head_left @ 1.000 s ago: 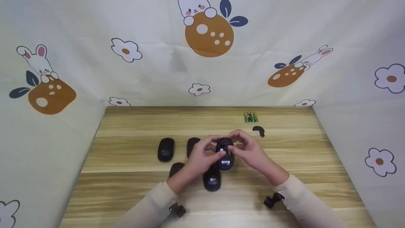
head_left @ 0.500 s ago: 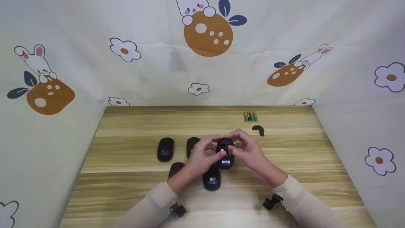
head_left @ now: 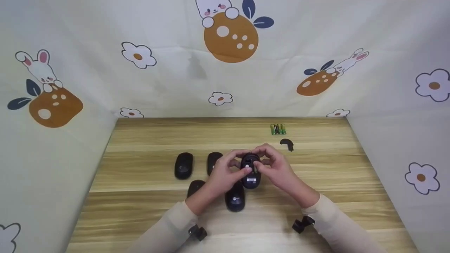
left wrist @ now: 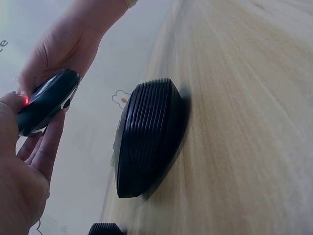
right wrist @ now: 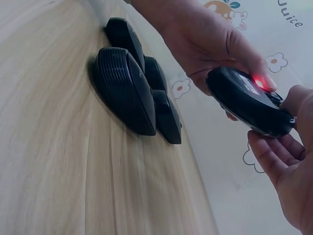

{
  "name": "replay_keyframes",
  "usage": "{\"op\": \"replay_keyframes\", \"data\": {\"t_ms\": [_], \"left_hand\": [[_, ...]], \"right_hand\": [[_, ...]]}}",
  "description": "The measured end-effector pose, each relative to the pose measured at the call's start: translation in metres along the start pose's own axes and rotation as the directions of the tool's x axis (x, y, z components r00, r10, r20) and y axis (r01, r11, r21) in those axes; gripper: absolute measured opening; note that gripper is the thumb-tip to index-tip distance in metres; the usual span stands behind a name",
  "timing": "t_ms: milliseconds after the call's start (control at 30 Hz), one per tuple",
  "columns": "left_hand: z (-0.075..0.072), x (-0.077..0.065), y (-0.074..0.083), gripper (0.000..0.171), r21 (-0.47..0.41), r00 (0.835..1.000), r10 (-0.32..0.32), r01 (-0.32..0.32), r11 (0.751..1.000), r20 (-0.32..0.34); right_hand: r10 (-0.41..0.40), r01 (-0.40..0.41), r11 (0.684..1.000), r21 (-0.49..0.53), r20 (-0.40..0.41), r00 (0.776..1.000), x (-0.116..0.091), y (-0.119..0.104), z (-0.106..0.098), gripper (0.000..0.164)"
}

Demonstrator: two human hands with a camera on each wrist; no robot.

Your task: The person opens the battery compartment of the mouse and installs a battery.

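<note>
A black computer mouse (head_left: 250,181) is held above the table with its underside and white label facing up. My left hand (head_left: 222,174) grips its left side, the thumb on the underside beside a white spot. From the other side my right hand (head_left: 279,168) holds it, thumb pressing at the open battery slot, where a narrow greenish strip shows; that thumb hides most of the slot. In the right wrist view, red light glows from the mouse (right wrist: 244,105) by the left thumb. Behind the hands lie a black curved cover (head_left: 288,144) and several batteries (head_left: 278,129) in a row.
Other black mice lie on the wooden table (head_left: 147,140): one far left (head_left: 184,166), one partly behind the left hand (head_left: 212,161), one partly under the left forearm (head_left: 195,188), and one just below the held mouse (head_left: 235,199). Patterned cloth walls (head_left: 168,88) enclose the table.
Both hands keep their hold on the mouse. The mouse and right thumb shift only very slightly; the view drifts a little.
</note>
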State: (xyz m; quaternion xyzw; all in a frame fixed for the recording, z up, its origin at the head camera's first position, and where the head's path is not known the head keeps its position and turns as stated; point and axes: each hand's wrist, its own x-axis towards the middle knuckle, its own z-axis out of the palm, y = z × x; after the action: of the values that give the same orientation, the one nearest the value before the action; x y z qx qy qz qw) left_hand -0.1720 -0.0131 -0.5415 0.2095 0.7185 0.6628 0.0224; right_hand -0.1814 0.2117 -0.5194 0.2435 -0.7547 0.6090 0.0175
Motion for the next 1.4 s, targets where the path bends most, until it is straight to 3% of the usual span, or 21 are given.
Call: {"op": "replay_keyframes", "data": {"t_ms": [233, 467, 733, 967, 1167, 1400], "left_hand": [[0.001, 0.000, -0.001, 0.047, -0.019, 0.999, -0.036, 0.036, 0.999, 0.009], [0.000, 0.000, 0.001, 0.048, -0.015, 0.999, -0.024, 0.024, 1.000, 0.023], [0.000, 0.000, 0.000, 0.048, -0.030, 0.999, -0.038, 0.038, 0.999, -0.001], [0.001, 0.002, -0.004, 0.053, -0.026, 0.999, -0.043, 0.043, 0.999, -0.009], [0.001, 0.004, -0.004, 0.059, -0.017, 0.995, -0.092, 0.093, 0.995, 0.048], [0.000, 0.014, -0.007, 0.091, -0.028, 0.971, -0.134, 0.142, 0.989, 0.197]], "right_hand": [[0.028, -0.028, 1.000, -0.001, 0.008, 1.000, -0.002, 0.000, -0.002, 0.030], [0.020, -0.018, 0.999, -0.029, 0.045, 0.999, -0.004, -0.001, -0.006, 0.036], [-0.024, 0.028, 0.999, -0.019, 0.193, 0.981, -0.009, 0.002, -0.014, 0.076], [0.019, 0.033, 0.984, -0.173, 0.294, 0.956, -0.016, 0.005, -0.022, 0.115], [0.021, 0.052, 0.971, -0.232, 0.304, 0.952, -0.018, 0.008, -0.027, 0.120], [0.088, -0.016, 0.968, -0.251, 0.279, 0.956, -0.018, 0.014, -0.039, 0.118]]}}
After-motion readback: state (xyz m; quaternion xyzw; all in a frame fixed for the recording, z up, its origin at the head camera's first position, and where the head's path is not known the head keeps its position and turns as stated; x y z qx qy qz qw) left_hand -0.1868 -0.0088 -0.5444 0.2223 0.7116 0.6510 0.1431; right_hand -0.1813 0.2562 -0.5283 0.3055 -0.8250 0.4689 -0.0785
